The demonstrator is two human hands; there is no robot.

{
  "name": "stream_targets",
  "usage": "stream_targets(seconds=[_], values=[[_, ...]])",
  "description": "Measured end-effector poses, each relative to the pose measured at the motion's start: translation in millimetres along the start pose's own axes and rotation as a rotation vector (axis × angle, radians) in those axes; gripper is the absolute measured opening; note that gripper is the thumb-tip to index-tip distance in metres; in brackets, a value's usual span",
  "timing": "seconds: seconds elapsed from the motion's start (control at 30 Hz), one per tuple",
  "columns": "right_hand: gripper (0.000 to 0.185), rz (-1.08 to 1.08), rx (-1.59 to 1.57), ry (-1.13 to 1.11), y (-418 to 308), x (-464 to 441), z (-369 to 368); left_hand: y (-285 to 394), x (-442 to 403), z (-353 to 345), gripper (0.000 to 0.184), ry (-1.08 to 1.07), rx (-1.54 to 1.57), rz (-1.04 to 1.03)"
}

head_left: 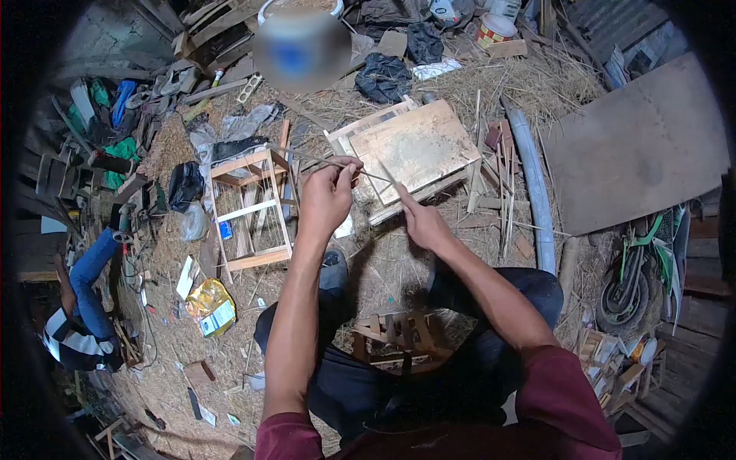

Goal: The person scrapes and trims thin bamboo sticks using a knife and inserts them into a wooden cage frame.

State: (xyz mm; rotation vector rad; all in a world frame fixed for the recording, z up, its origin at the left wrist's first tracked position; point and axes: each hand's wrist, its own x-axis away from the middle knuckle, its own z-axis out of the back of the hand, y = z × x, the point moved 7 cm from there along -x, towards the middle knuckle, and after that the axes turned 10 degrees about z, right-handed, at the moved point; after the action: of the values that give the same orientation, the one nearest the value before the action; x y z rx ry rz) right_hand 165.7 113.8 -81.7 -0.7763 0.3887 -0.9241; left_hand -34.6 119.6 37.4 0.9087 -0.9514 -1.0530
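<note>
Pinching thin brown strip [375,176] in fingers [344,180] of left hand [326,193], gripping slim pale piece [388,172] (material unclear) in right hand [422,222].

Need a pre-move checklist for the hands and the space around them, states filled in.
1. Left hand secure on the thin stick: ok, fingers closed around it.
2. Right hand holding the slim piece: ok, index finger along it.
3. Slim piece identified as blade or wood: cannot tell, too small.
4. Stick's far end clear of the wooden frame: cannot tell, they overlap in this view.
5. Other person away from both hands: ok, off at the far left.
6. Floor free of clutter: not ok, straw, scraps and a yellow bag lie about.
</note>
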Motion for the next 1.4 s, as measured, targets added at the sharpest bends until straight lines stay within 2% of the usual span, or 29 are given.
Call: stream_targets(seconds=[0.07, 0.17, 0.27, 0.37, 0.5, 0.57, 0.63, 0.67, 0.8, 0.9, 0.93, 1.07, 1.2, 1.3, 1.4], values=[[0.058, 0.003, 0.055, -0.022, 22, -5, -8, 3, -4, -1, 0.021, -0.002, -0.009, -0.003], [0.055, -0.047, -0.156, -0.010, -52, -9, 29, 0, -5, -1, 0.021, 0.000, 0.004, 0.004], [0.055, -0.090, 0.036, -0.023, 13, -6, -6, 2, -2, 0, 0.022, -0.004, 0.000, 0.020], [0.056, -0.051, -0.069, -0.012, -12, -9, 11, 5, -7, 0, 0.022, 0.015, -0.021, -0.020], [0.058, -0.064, 0.040, -0.005, 15, -7, -15, 3, -7, 0, 0.022, 0.043, -0.041, -0.010], [0.056, 0.038, -0.025, 0.079, 23, -3, -10, 3, -10, -1, 0.022, 0.037, -0.013, -0.002], [0.057, 0.025, -0.084, 0.034, -16, -10, 11, 9, -10, -1, 0.022, 0.058, -0.003, -0.002], [0.059, 0.119, -0.107, 0.096, -26, -12, 13, 10, -9, 0, 0.022, 0.074, 0.014, 0.028], [0.060, -0.055, 0.071, -0.053, 24, -11, -5, 2, -12, 1, 0.022, 0.106, 0.052, 0.048], [0.061, -0.054, -0.067, -0.007, -27, -15, 10, 3, -14, 5, 0.022, 0.117, 0.052, 0.040], [0.061, 0.000, -0.073, 0.060, -26, -14, 8, 3, -13, 5, 0.022, 0.120, 0.066, 0.038], [0.058, 0.055, -0.010, -0.005, -21, -23, 9, -10, -18, 13, 0.022, 0.118, 0.050, 0.051], [0.057, 0.124, -0.018, 0.057, -50, -30, 22, -4, -18, 9, 0.022, 0.038, 0.004, 0.010], [0.056, -0.055, 0.073, -0.061, -3, -22, 8, 3, -12, 3, 0.023, -0.034, -0.009, -0.057], [0.058, 0.000, -0.046, -0.003, -9, -17, 16, 11, -11, -1, 0.022, -0.079, 0.005, -0.024]])
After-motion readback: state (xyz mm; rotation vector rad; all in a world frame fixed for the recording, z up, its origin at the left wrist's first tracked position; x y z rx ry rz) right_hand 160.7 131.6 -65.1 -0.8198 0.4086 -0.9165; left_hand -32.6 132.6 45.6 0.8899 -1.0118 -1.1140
